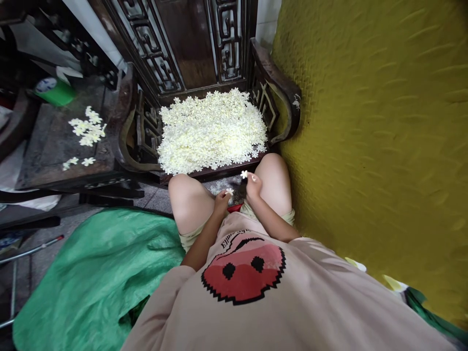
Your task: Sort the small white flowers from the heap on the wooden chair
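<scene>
Between my knees, my left hand (pixel 221 201) is closed on a small white flower (pixel 229 191) at its fingertips. Just above my right thigh, my right hand (pixel 253 186) pinches another white flower (pixel 244 174), its petals pointing up and left. The two hands are apart. Beyond my knees, a thick heap of white flowers (pixel 212 131) covers the seat of a dark carved wooden chair (pixel 193 53).
On the left, a dark side table (pixel 47 141) bears a few loose flowers (pixel 87 127) and a green roll (pixel 55 91). A green sheet (pixel 98 273) lies at lower left. A yellow-green textured surface (pixel 373 136) rises on the right. Flowers lie on the floor between my knees.
</scene>
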{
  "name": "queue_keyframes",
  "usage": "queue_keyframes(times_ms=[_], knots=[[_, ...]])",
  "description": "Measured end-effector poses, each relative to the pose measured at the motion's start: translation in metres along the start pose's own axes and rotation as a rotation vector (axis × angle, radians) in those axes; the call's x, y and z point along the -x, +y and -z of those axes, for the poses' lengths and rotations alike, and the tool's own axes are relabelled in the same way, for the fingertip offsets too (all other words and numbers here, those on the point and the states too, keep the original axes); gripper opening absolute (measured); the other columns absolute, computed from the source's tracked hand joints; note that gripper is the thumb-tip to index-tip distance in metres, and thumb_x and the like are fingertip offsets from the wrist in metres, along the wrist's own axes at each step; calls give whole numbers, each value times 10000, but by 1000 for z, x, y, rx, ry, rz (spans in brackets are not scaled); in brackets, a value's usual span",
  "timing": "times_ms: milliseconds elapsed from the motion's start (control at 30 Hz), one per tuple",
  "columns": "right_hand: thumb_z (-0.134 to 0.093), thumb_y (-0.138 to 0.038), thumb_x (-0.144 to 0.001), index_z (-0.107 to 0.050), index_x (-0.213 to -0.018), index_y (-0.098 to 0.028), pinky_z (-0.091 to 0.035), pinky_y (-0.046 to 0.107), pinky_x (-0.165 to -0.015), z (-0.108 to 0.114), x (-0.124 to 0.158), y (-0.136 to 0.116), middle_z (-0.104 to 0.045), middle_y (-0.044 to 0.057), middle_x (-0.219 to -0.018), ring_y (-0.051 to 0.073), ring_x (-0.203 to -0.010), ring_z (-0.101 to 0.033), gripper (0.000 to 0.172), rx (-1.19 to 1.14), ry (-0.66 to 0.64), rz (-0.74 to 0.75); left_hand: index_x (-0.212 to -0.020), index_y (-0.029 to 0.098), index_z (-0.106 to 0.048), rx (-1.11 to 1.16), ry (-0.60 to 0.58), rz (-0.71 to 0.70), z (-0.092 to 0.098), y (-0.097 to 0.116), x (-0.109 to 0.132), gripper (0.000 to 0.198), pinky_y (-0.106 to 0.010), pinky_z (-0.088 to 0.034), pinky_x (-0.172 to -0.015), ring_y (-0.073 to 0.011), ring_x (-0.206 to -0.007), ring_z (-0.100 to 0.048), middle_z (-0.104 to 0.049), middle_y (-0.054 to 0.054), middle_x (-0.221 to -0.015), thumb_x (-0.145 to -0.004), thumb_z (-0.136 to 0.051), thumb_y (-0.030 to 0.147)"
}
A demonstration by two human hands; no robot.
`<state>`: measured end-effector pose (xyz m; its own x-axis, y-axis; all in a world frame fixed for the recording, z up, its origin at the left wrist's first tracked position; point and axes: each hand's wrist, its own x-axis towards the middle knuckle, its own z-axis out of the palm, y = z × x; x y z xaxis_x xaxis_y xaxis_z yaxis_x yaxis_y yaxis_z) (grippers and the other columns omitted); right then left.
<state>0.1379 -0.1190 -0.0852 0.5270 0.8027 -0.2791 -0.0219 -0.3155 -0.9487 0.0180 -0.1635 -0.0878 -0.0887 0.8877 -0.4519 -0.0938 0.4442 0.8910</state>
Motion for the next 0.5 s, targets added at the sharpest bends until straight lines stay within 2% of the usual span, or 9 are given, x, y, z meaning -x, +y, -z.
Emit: queue_keyframes(times_ms=[67, 133, 200, 267, 367, 433, 500], knots=[[-478, -377, -741, -660, -863, -151, -445, 280, -709, 0, -7, -2, -679, 79, -903, 196, -865, -594, 314, -64, -17, -1, -525, 168, -517, -12, -7, -29, 2, -1, 3, 187, -238, -288, -546, -96, -530, -351, -414, 30, -514, -666, -613, 244], [-546, -365, -695, -664, -808, -151, -432, 259, -657, -2, -9, -2, -679, 64, -843, 174, -783, -589, 269, -109, -122, -39, -555, 167, -543, -29, -4, -65, 3, 0, 6, 149, -236, -301, -554, -98, -544, -374, -440, 26, -531, -672, -611, 230], [-596, -348, -651, -662, -748, -148, -392, 238, -561, -5, -6, 0, -658, 40, -731, 136, -635, -548, 232, -115, -236, -167, -590, 168, -568, -45, 50, -78, 1, 2, 8, 107, -234, -314, -561, -99, -549, -390, -456, 27, -544, -666, -622, 219], [-621, -330, -624, -660, -715, -143, -315, 230, -473, -6, -2, 2, -610, 9, -624, 93, -492, -445, 212, -103, -310, -308, -618, 173, -585, -43, 142, -81, -2, 3, 9, 81, -234, -335, -577, -103, -560, -413, -484, 24, -564, -658, -637, 221], [-634, -297, -614, -666, -714, -139, -236, 235, -430, -6, 2, 4, -554, -22, -559, 58, -408, -315, 189, -104, -347, -393, -647, 182, -599, -19, 235, -107, 0, 7, 5, 75, -236, -360, -608, -114, -589, -450, -528, 16, -606, -654, -645, 240], [-635, -290, -620, -667, -723, -140, -224, 236, -426, -6, 2, 3, -546, -23, -558, 53, -399, -295, 185, -108, -344, -405, -669, 184, -606, -25, 277, -118, 7, 16, -4, 81, -232, -357, -604, -113, -586, -448, -528, 18, -606, -663, -640, 256], [-642, -302, -624, -655, -693, -142, -221, 236, -419, -6, 3, 3, -538, -20, -554, 50, -397, -295, 174, -93, -350, -401, -685, 181, -604, -60, 347, -124, 19, 33, -21, 100, -225, -340, -579, -106, -561, -421, -501, 27, -581, -664, -642, 271]])
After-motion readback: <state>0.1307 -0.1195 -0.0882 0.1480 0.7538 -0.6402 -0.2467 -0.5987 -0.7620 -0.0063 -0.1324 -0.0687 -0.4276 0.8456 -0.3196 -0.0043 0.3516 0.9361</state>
